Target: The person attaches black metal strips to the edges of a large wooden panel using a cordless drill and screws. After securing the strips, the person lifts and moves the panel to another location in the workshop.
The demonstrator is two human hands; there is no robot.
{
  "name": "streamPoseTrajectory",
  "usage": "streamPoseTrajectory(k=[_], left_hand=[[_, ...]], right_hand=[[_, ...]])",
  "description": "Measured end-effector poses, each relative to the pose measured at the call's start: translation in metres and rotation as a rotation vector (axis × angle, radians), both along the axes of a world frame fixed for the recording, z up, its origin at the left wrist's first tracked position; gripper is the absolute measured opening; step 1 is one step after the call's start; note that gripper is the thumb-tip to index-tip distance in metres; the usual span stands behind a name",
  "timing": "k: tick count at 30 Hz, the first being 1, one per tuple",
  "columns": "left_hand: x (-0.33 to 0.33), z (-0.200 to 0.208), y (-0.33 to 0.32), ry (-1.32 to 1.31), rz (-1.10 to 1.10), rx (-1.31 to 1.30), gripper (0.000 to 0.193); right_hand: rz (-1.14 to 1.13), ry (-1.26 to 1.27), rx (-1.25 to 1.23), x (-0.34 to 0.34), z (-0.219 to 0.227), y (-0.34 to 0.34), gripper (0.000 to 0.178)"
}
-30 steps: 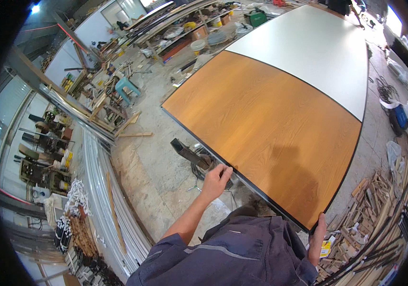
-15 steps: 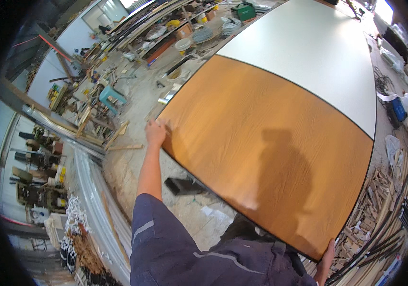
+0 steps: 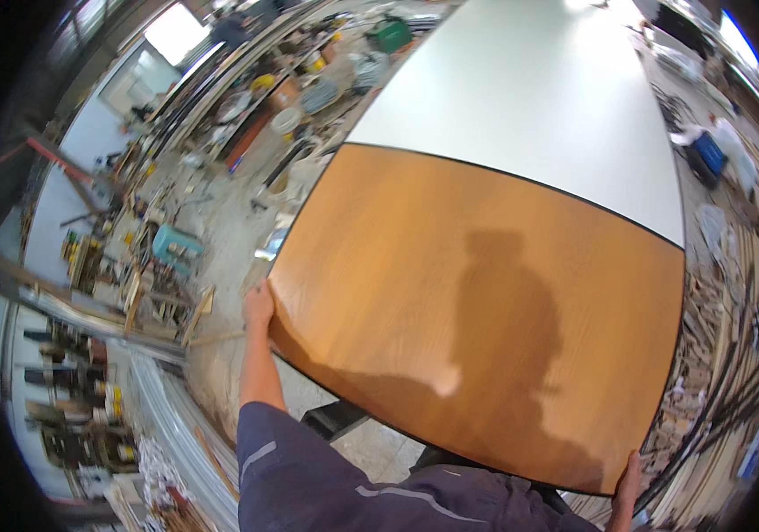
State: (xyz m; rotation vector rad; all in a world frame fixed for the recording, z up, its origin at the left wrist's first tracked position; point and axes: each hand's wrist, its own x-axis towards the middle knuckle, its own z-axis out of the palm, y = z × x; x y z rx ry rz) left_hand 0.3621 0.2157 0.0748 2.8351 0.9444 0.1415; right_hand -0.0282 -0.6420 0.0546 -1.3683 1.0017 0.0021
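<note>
- Workpiece location: the wood-grain panel lies directly in front of the person, face up, its dark-edged near side just beside the body. The white panel adjoins its far side along a dark seam; whether the two are joined or merely abut cannot be told.
- Left hand: curled at the left edge, above the near-left corner, apparently pinching the panel border. Blur obscures the individual fingers.
- Right hand: set against the near-right corner, thumb side uppermost. The remaining fingers are hidden; whether they press together under the edge cannot be told.
- Support: a dark rectangular beam shows below the near edge. Contact with the panel cannot be confirmed.
- Handling: bear equally through both hands, since a wide sheet held at its near corners is likely to twist under uneven load.
- Alignment: sight along the dark seam and keep it even from end to end.
- Grip: place fingers well under the edge, thumbs on top, to avoid slipping on the smooth face.
- Clearance: keep the right edge away from the timber offcuts beside it, which could scuff the edging.
</note>
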Motion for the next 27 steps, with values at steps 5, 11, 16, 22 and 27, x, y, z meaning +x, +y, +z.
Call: streamPoseTrajectory(k=[5, 11, 16, 22, 27], left_hand=[[-0.012, -0.014, 0.014, 0.086, -0.221, -0.265, 0.049], [-0.018, -0.023, 0.011, 0.031, -0.303, -0.021, 0.068], [-0.033, -0.035, -0.058, 0.085, -0.317, 0.014, 0.067], [-0.081, -0.022, -0.157, 0.092, -0.336, 0.081, 0.07], [-0.121, -0.035, -0.248, 0.118, -0.224, 0.026, 0.071]], right_hand=[[0.185, 0.118, -0.295, 0.0, -0.022, -0.021, 0.057], [0.197, 0.256, -0.329, -0.002, 0.006, -0.064, 0.064], [0.169, 0.19, -0.447, -0.006, 0.035, -0.122, 0.066], [0.205, 0.176, -0.377, -0.004, 0.028, -0.236, 0.063], [0.254, 0.082, -0.385, -0.019, -0.01, -0.379, 0.059]])
